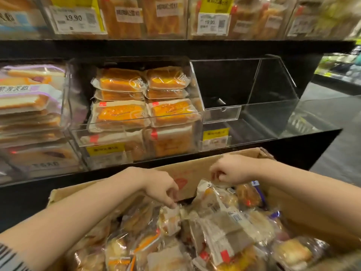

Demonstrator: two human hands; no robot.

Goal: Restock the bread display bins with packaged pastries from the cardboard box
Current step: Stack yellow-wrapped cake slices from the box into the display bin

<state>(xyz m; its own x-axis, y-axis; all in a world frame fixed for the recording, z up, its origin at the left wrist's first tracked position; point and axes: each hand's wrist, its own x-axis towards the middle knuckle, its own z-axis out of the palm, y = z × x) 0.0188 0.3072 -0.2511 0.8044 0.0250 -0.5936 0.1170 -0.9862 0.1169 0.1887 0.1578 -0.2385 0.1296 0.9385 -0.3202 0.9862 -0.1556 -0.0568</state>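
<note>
- The cardboard box (197, 169) lay nearest the camera, below the shelf and heaped with packaged pastries (214, 231) in clear wrappers; everything below is placed from this box.
- The left hand (162, 187) reached over the box's far middle, fingers curled down and pinching the top edge of a wrapped pastry (170, 218) in the heap.
- The right hand (230, 170) hung over the box's far right side, fingers bent and nipping the upper seal of another packet (213, 200), which stood tilted up out of the pile.
- Judged from this, the step was lifting 1 packet in each hand. Doing it well would mean gripping the seal firmly, since the film looked slippery, and lifting straight up so neighbouring packets did not spill out.
- Directly above the box, the middle bin (136, 122) already held stacked orange pastries, while the empty bin (254, 106) above the box's right corner seemed the likelier target.
</note>
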